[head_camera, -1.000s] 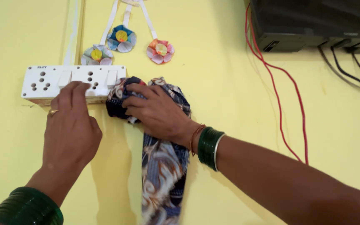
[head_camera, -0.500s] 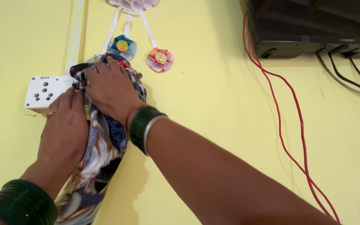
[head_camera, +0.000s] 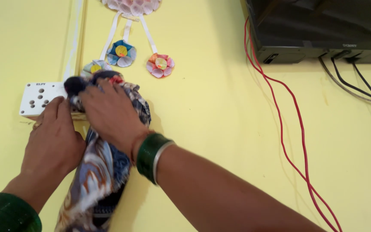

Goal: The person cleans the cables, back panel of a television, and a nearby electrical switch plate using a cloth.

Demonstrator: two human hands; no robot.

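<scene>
Seen from the head camera, which looks at a yellow wall (head_camera: 220, 107), the right hand (head_camera: 108, 112) lies palm down on a bunched patterned cloth (head_camera: 101, 172), blue, white and brown, and presses its upper wad against the white switchboard (head_camera: 37, 96) fixed to the wall. The fingers of this hand are spread a little and curled over the wad, gripping it; the fingertips are slightly blurred. The rest of the cloth hangs down from under the palm toward the lower edge of the frame, between the two forearms. A green bangle with a thin silver one beside it (head_camera: 153, 152) sits on the right wrist. The left hand (head_camera: 52, 139) rests flat against the wall and the lower edge of the switchboard, just left of the cloth and touching it along the thumb side; its fingers lie close together and extended, holding nothing, with a ring on one finger (head_camera: 37, 126). Green bangles (head_camera: 7, 212) show on the left wrist at the bottom left corner. Only the left part of the switchboard, with its socket holes, stays uncovered. Above the cloth hang paper flowers (head_camera: 121, 48) on white ribbons, one blue, one pink-orange, one pale and partly behind the cloth. At the upper right stands a black box-shaped device (head_camera: 318, 30), from which a red wire (head_camera: 288, 129) runs down the wall and black cables (head_camera: 357, 83) lead off to the right.
</scene>
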